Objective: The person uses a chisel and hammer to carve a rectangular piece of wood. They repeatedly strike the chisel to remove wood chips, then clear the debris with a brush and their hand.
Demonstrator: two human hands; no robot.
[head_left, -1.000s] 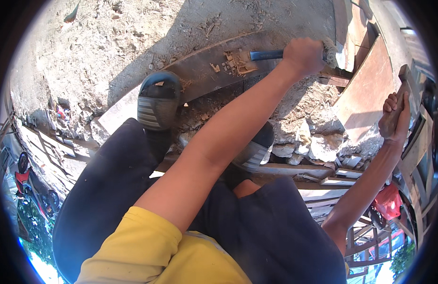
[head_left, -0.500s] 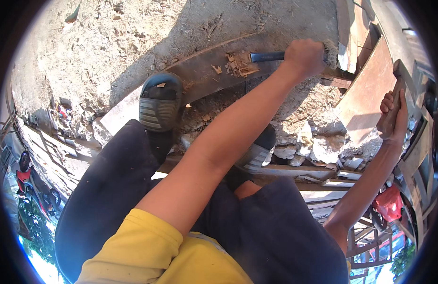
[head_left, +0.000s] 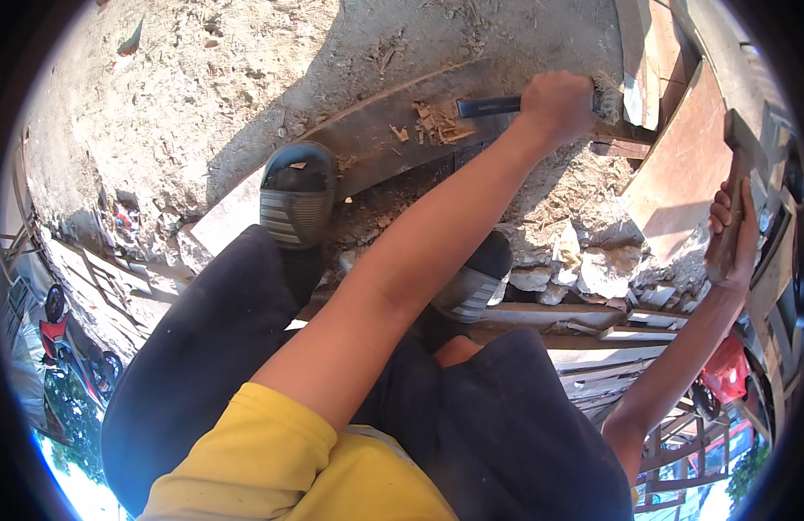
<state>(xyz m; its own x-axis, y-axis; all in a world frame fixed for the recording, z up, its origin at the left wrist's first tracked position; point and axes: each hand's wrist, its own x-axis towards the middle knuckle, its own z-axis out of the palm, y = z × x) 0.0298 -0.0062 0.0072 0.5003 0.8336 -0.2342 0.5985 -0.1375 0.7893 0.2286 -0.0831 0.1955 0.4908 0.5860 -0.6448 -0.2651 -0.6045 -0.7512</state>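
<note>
1. Chisel [head_left: 489,106], upper right-centre of the frame, points its blade left above the board [head_left: 380,152]; contact is unclear.
2. Left hand [head_left: 558,106] clenches it, arm stretched diagonally from lower left; the fist hides the handle.
3. Right hand [head_left: 747,230], far right, grasps a mallet [head_left: 739,165]; the leg [head_left: 541,417] hides that upper arm.

Flat dark chisel [head_left: 489,107] beside wood chips [head_left: 436,124], brown wooden club [head_left: 739,163] well apart

The left hand [head_left: 556,104] is hiding one end of the chisel [head_left: 489,106]; the left forearm [head_left: 445,213] is partly covering the right sandal [head_left: 468,293].
</note>
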